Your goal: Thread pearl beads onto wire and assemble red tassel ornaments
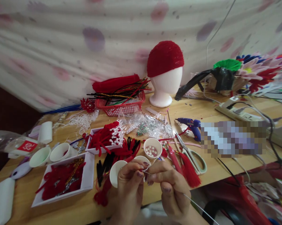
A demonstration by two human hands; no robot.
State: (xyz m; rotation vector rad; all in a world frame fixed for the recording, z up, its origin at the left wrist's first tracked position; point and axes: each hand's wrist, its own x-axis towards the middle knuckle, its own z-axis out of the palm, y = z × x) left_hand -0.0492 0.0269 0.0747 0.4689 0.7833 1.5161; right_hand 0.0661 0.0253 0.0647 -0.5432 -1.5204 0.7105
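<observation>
In the head view, my left hand (131, 184) pinches a tiny red bead (141, 170) between thumb and forefinger. Close on its right, my right hand (172, 187) grips a thin pale wire or cord (200, 207), whose long end trails out past the palm to the lower right. Its other end meets my left fingertips; whether it passes through the bead is too small to tell. Behind the fingers stand a white paper cup (116, 178), partly covered by my left hand, and another cup holding pink and white beads (151, 151).
White box trays (90, 175) with red fuzzy pieces and pearl stems lie left. Scissors (192, 156), a red tassel (190, 172) and a blue glue gun (190, 125) are right. Behind stand a red basket (122, 109) and a foam head (166, 84) with a red cap.
</observation>
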